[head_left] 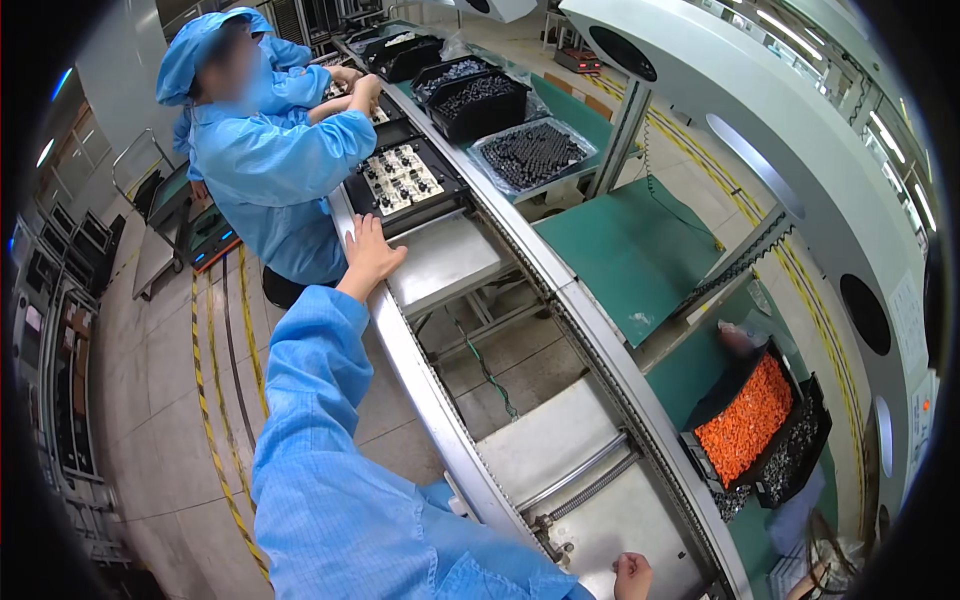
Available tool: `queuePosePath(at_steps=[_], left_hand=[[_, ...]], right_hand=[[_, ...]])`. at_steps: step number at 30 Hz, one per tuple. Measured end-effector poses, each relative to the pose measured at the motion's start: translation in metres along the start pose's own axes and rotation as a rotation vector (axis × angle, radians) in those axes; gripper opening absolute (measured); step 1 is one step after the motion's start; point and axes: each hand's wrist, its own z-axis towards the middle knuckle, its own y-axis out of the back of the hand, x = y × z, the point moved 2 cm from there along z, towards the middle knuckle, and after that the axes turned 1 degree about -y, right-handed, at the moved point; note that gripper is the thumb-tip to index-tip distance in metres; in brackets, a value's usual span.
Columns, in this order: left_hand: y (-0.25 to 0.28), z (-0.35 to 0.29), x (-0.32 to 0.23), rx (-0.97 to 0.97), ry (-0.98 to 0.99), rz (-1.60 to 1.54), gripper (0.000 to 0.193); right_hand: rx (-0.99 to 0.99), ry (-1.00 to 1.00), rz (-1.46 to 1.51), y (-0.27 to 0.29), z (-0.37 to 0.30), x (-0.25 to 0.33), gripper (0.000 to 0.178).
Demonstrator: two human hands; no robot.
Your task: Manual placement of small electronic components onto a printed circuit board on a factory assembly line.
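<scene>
My left arm in a blue sleeve stretches forward along the conveyor. Its hand, my left hand [372, 252], lies with fingers apart on the rail, by the near edge of a black tray [425, 213]. That tray carries a pale panel [400, 180] set with several small black parts. My right hand [632, 576] is at the bottom edge, over the metal plate [610, 500] between the rails. Its fingers are curled in, and anything inside them is hidden.
A co-worker in blue [265, 170] handles another tray at the far left. Beyond the right rail [590, 310], green tables [630, 255] hold a bag of black parts [535, 155] and a bin of orange parts [745, 420]. A gap [500, 340] opens between the conveyor plates.
</scene>
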Motion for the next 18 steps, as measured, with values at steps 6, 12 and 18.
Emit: queuePosePath(at_steps=[6, 12, 18], left_hand=[[0.011, -0.077, -0.024, -0.143, -0.218, 0.019, 0.072], [0.037, -0.129, -0.083, -0.040, -0.399, 0.070, 0.059], [0.041, -0.166, -0.075, -0.161, -0.567, 0.149, 0.046]], right_hand=[[-0.056, -0.009, 0.367, 0.005, 0.004, 0.004, 0.017], [-0.281, 0.154, 0.245, 0.063, -0.027, 0.063, 0.016], [-0.807, 0.198, -0.088, 0.171, 0.016, 0.063, 0.008]])
